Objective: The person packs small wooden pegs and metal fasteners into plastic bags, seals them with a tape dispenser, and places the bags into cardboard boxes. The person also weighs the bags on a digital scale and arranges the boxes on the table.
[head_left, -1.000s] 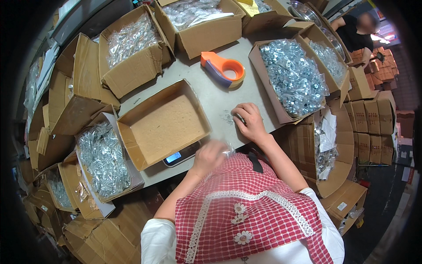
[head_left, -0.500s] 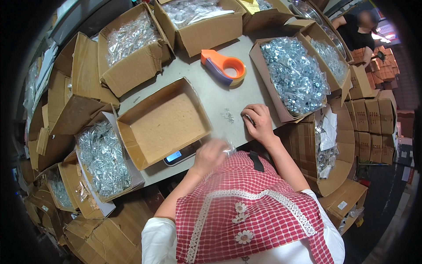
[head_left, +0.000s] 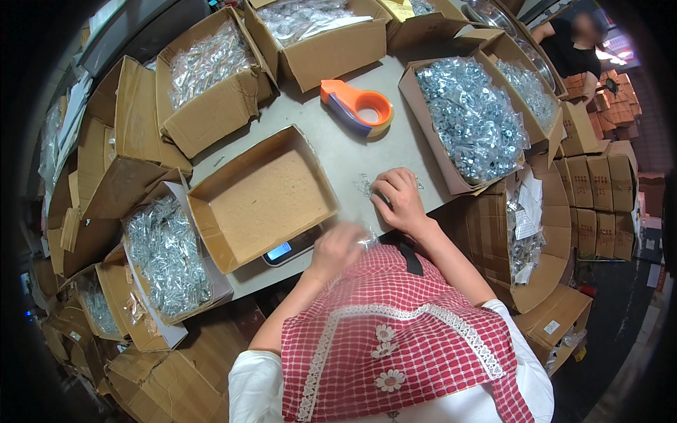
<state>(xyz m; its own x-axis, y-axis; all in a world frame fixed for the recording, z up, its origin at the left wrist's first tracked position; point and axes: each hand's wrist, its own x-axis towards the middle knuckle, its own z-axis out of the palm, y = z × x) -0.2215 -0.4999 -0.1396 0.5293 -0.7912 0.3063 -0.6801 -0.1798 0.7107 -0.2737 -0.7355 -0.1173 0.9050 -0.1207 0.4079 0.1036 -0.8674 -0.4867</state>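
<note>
My right hand (head_left: 400, 201) rests on the grey table with its fingers curled together, and what lies under them is hidden. Small silvery metal pieces (head_left: 363, 185), perhaps screws, lie loose just left of its fingertips, and a few more show at its far right side. Near the table's front edge, against the checked apron, my left hand (head_left: 337, 248) is closed on a clear plastic bag (head_left: 368, 238); its fingers are blurred. Left of that hand stands a shallow open cardboard box (head_left: 264, 204), with a scale (head_left: 280, 252) and its lit display partly under it.
An orange and purple tape dispenser (head_left: 357, 107) lies beyond my hands. Cardboard boxes of bagged hardware ring the table, including a right-hand one (head_left: 469, 120) and a left-hand one (head_left: 167, 257). At the far right another person (head_left: 575, 46) is beside stacked cartons (head_left: 599, 197).
My right hand has slid left and slightly nearer, to the small metal pieces, and now covers part of them. The left hand stays in about the same place with the plastic bag.
</note>
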